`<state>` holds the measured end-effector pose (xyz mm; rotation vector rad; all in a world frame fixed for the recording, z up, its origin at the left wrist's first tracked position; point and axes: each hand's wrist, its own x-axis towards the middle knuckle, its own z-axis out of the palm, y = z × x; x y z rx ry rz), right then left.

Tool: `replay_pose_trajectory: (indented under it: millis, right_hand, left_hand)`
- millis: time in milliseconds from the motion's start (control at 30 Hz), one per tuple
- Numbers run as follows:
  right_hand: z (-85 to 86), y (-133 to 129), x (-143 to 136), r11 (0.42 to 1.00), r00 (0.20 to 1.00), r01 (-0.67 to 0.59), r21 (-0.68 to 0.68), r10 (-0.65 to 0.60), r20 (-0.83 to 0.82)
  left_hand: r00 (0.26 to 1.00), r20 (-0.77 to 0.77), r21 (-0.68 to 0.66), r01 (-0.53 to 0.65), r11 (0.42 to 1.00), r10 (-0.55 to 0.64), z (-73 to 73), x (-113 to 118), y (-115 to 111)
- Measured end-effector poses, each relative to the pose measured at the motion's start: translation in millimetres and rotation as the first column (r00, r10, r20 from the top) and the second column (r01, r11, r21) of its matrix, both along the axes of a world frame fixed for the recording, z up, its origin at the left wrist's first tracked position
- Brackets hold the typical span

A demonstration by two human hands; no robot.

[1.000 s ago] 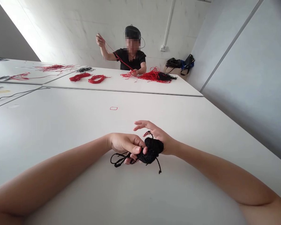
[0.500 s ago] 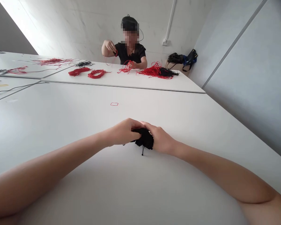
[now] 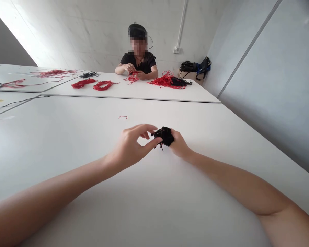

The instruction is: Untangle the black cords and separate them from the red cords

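Head cam: R hand [image 3: 179, 145] is gripping the black cord bundle [image 3: 166, 136] from its right side, most fingers hidden behind it; L hand [image 3: 128, 144] is curving in, thumb touching the bundle's left part, can't tell if it's pinching. Bundle's sitting between both hands above the counter [image 3: 144, 195], contact unclear. Main risk: loose ends [image 3: 162, 148] are dangling, so poss. snagging/tangling if tugged; w/ weak R grip, strands could be slipping out.

Red cord hanks [image 3: 103, 85], a tangled red cord heap [image 3: 160, 81] and an adjoining black bundle [image 3: 180, 81] lie on the far white table [image 3: 134, 92].
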<state>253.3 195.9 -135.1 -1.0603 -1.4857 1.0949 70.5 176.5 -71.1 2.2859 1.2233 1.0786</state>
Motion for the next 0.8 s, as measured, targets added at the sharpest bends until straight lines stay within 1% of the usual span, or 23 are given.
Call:
replay_pose_trajectory:
  millis: [67,133,167,233,267,300,333,400,467,533,567,600,667,700,767,800]
  right_hand:
    - [-0.8,6,2,1.000,0.991,0.004,-0.029,-0.008,-0.134]
    - [-0.9,9,2,0.997,0.969,-0.010,-0.077,-0.010,-0.248]
    - [-0.9,9,1,0.993,0.949,-0.036,-0.109,0.000,-0.316]
    - [-0.7,7,-1,0.971,0.872,-0.150,-0.188,0.040,-0.489]
    - [-0.5,6,-2,0.949,0.821,-0.225,-0.222,0.062,-0.567]
    - [-0.2,5,-2,0.920,0.773,-0.305,-0.247,0.088,-0.628]
    - [0.2,3,-1,0.883,0.725,-0.387,-0.264,0.115,-0.679]
    - [0.8,1,0,0.794,0.639,-0.542,-0.276,0.176,-0.749]
    - [0.8,-2,2,0.698,0.568,-0.668,-0.258,0.254,-0.783]
    - [0.2,-4,2,0.616,0.515,-0.752,-0.232,0.330,-0.791]
    - [-0.2,-6,2,0.588,0.499,-0.779,-0.218,0.371,-0.783]
    - [-0.6,-7,1,0.573,0.491,-0.795,-0.199,0.414,-0.767]
    - [-0.9,-9,-1,0.576,0.501,-0.802,-0.159,0.503,-0.704]
    - [-0.9,-11,-2,0.589,0.521,-0.795,-0.146,0.538,-0.663]
    - [-0.9,-12,-4,0.620,0.568,-0.772,-0.137,0.578,-0.587]
    - [-0.9,-12,-4,0.631,0.586,-0.764,-0.135,0.590,-0.556]
  left_hand:
    - [0.992,0.126,0.011,0.002,1.000,-0.003,-2.9,-2,6]
    - [0.975,0.222,-0.049,0.011,0.999,0.000,-10.6,-4,16]
    - [0.970,0.244,-0.098,0.021,0.995,0.004,-15.9,-5,20]
    - [0.968,0.249,-0.154,0.050,0.987,-0.011,-27.4,-7,27]
    - [0.970,0.239,-0.137,0.074,0.988,-0.039,-32.5,-8,29]
    - [0.972,0.222,-0.090,0.105,0.990,-0.082,-36.6,-8,30]
    - [0.971,0.199,-0.019,0.142,0.990,-0.135,-39.5,-8,30]
    - [0.959,0.145,0.138,0.225,0.965,-0.244,-41.2,-7,26]
    - [0.941,0.107,0.261,0.284,0.923,-0.320,-38.8,-6,19]
    - [0.918,0.082,0.339,0.339,0.877,-0.387,-34.9,-5,12]
    - [0.904,0.064,0.368,0.373,0.852,-0.423,-33.3,-5,9]
    - [0.889,0.040,0.396,0.404,0.824,-0.456,-32.0,-4,7]
    - [0.873,-0.014,0.458,0.439,0.773,-0.487,-31.0,-4,4]
    - [0.875,-0.041,0.488,0.439,0.755,-0.483,-31.1,-4,3]
    - [0.887,-0.090,0.526,0.428,0.735,-0.453,-32.0,-4,2]
    - [0.892,-0.110,0.528,0.426,0.735,-0.439,-32.6,-4,3]
